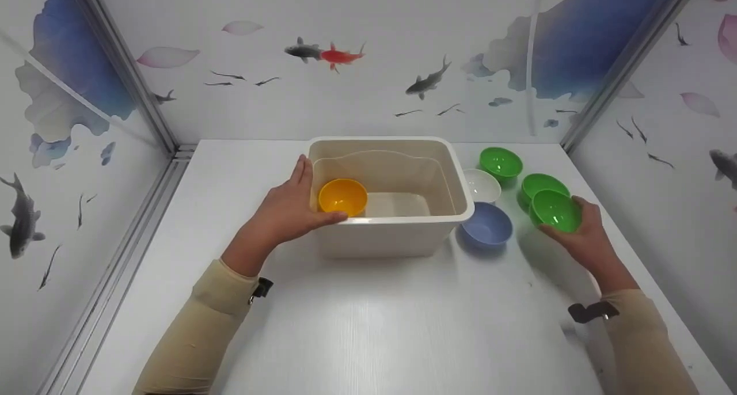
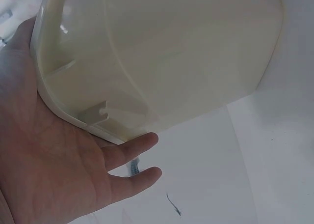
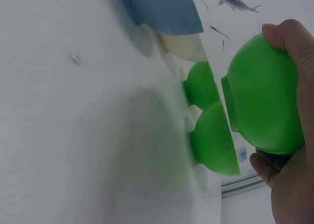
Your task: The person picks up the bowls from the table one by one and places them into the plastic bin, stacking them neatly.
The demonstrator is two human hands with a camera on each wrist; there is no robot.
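A cream plastic bin (image 1: pixel 377 238) stands mid-table with an orange bowl (image 1: pixel 343 197) inside, at its left end. My left hand (image 1: pixel 288 208) rests against the bin's front left corner, its thumb along the front rim and straight fingers along the left side. In the left wrist view, two fingertips (image 2: pixel 147 141) extend past the wall. My right hand (image 1: pixel 584 234) holds a green bowl (image 3: pixel 265 96) by its sides between thumb and fingers, raised off the table. Just beyond it, another green bowl (image 1: pixel 541 186) sits on the table, partly hidden by the held one in the head view.
Right of the bin stand a blue bowl (image 1: pixel 486 227), a white bowl (image 1: pixel 482 186) and a further green bowl (image 1: pixel 501 163). Printed white panels (image 1: pixel 368 95) with fish enclose the white table (image 1: pixel 357 326) at the back and sides, with metal posts (image 1: pixel 129 67) at the corners.
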